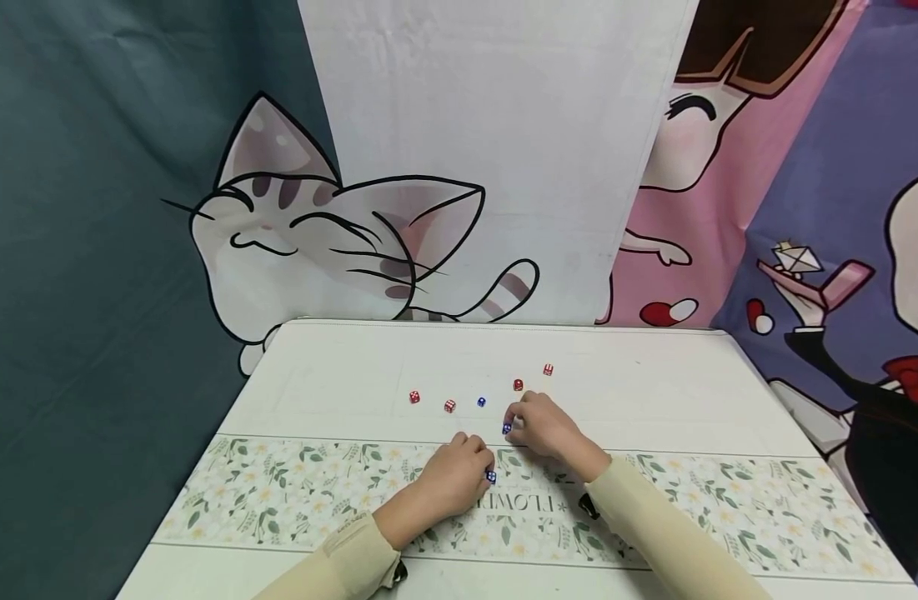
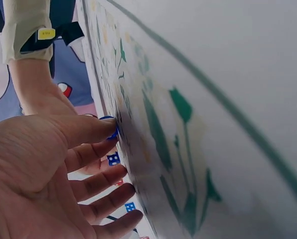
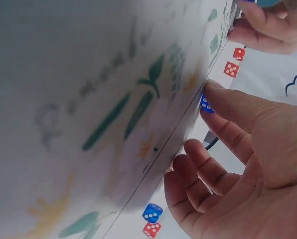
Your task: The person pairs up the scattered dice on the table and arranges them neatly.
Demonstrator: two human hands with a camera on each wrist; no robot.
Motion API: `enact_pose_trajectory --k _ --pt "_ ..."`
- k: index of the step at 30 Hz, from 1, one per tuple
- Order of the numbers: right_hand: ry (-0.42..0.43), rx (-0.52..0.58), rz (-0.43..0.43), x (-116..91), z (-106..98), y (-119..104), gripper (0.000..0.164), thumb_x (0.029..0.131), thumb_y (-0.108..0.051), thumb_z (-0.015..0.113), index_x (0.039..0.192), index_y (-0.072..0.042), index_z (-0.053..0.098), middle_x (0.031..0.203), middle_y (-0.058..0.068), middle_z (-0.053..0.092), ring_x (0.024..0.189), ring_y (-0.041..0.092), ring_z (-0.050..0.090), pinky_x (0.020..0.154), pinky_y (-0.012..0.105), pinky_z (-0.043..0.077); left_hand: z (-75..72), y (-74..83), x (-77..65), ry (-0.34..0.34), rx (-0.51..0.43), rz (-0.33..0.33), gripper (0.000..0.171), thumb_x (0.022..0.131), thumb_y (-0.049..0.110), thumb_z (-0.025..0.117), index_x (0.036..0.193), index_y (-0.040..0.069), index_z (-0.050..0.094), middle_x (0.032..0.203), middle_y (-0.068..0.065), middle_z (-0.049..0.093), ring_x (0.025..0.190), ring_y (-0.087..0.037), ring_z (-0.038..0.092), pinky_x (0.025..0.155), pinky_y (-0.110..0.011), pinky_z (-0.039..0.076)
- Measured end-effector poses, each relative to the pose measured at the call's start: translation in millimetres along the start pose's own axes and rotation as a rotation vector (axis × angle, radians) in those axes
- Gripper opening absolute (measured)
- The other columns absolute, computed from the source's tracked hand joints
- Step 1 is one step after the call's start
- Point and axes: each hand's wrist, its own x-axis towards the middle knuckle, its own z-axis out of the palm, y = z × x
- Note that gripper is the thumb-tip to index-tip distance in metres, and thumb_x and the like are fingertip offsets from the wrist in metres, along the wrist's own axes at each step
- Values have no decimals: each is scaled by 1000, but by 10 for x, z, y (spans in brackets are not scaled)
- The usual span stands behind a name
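Note:
My left hand (image 1: pixel 453 477) pinches a blue die (image 1: pixel 491 477) between thumb and index finger, low over the flowered band of the table. In the left wrist view its other fingers are spread loosely and the thumb partly covers that die (image 2: pixel 111 130). Ahead and to the right, my right hand (image 1: pixel 547 427) pinches another blue die (image 1: pixel 507 427) at the band's far edge. The right wrist view shows this die (image 3: pixel 207 103) between thumb and index fingertips, the remaining fingers bent. A third blue die (image 1: pixel 481 402) lies on the white surface beyond both hands.
Red dice lie scattered across the table's far part: two to the left (image 1: pixel 414 397) (image 1: pixel 449 406), one just beyond my right hand (image 1: pixel 518 384), and one farther back (image 1: pixel 548 369). A cartoon-printed cloth (image 1: pixel 459 100) hangs behind the white table (image 1: pixel 338 358).

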Motion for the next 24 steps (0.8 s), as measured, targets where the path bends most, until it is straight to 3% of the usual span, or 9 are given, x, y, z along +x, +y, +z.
enact_pose_trajectory --k 11,24 --pt "-11 2 -26 -195 16 -1 15 83 -31 84 92 -24 73 98 -4 56 85 15 46 75 34 42 16 14 3 -4 -24 -47 11 92 33 73 96 24 68 111 2 62 96 -17 50 78 -38 48" --pt "0 28 -110 -401 43 -51 14 84 -25 84 92 -22 72 95 -5 54 84 14 43 72 33 39 7 10 -13 -19 -48 -62 11 93 32 72 97 24 66 112 3 60 98 -17 49 79 -40 48"
